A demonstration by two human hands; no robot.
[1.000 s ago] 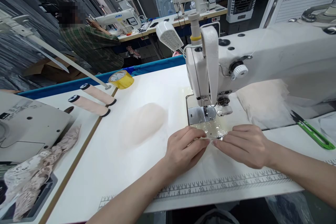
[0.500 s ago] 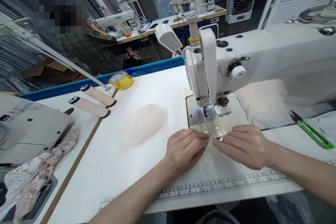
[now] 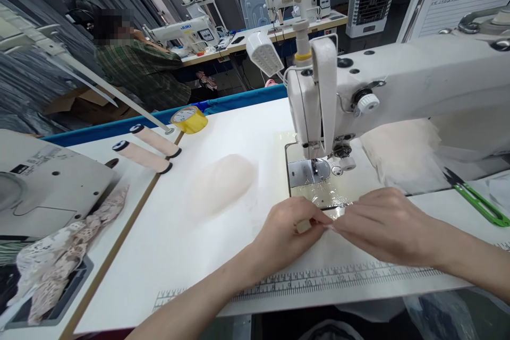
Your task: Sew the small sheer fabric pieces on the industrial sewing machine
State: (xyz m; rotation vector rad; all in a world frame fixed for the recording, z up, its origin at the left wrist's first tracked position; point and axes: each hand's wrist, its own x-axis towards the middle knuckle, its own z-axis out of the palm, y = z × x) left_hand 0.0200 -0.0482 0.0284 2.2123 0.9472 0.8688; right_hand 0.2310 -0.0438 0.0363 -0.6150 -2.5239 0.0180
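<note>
My left hand [image 3: 289, 231] and my right hand [image 3: 382, 223] meet fingertip to fingertip on the white table, just in front of the sewing machine's [image 3: 398, 85] needle plate [image 3: 308, 172]. Both hands are closed in a pinch on a small pale strip of fabric [image 3: 305, 224], which is mostly hidden by the fingers. The presser foot [image 3: 316, 162] stands a little behind the hands. A printed ruler strip [image 3: 319, 281] runs along the table's front edge below my wrists.
A sheer pale fabric piece [image 3: 223, 180] lies left of the machine, and more pale fabric [image 3: 398, 154] under its arm. Green thread snips [image 3: 476, 199] at right. Two thread cones [image 3: 147, 149], yellow tape roll [image 3: 189, 118] and lace [image 3: 59, 247] at left. A person in a plaid shirt [image 3: 139, 71] sits behind.
Both hands have drawn back slightly toward me from the needle plate and now pinch the small strip more tightly; my view has shifted a little to the left.
</note>
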